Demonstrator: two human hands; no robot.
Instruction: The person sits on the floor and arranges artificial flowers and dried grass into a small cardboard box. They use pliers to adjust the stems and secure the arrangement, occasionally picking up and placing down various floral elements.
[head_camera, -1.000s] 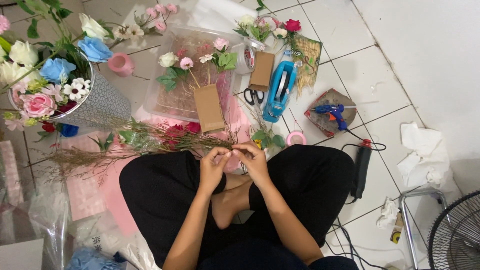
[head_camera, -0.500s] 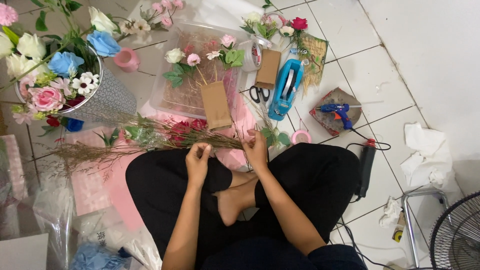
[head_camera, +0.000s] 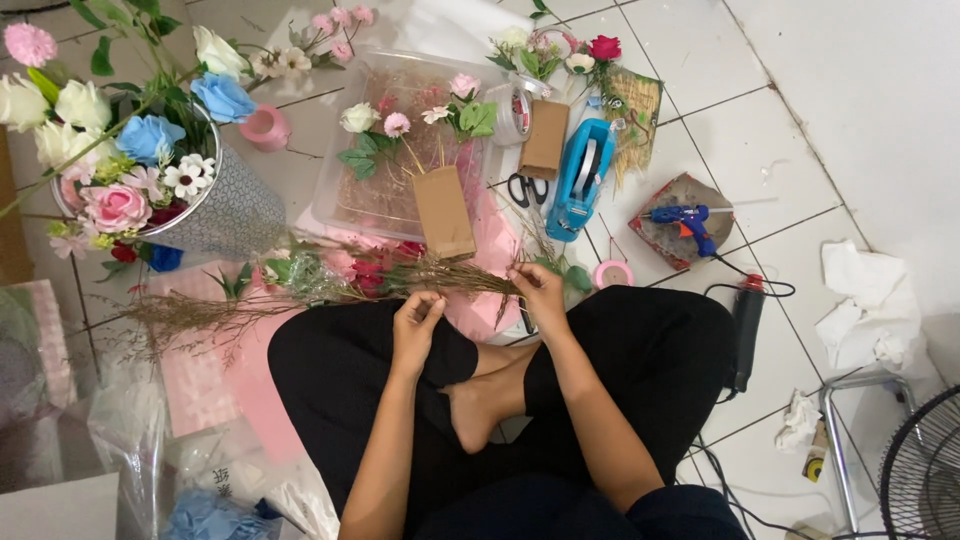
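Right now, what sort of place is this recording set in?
Probably a home floor used as a flower-craft workspace: white floor tiles, a bucket of artificial flowers, a blue glue gun, and a dried-grass bouquet in the lap.

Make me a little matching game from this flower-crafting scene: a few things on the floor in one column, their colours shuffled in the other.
Things:
1. glue gun
2. tape dispenser
3. ribbon roll
4. paper wrap

Colours:
a. brown
b. pink
c. dark blue with an orange tip
d. light blue

Pairs: 1-c, 2-d, 3-b, 4-a
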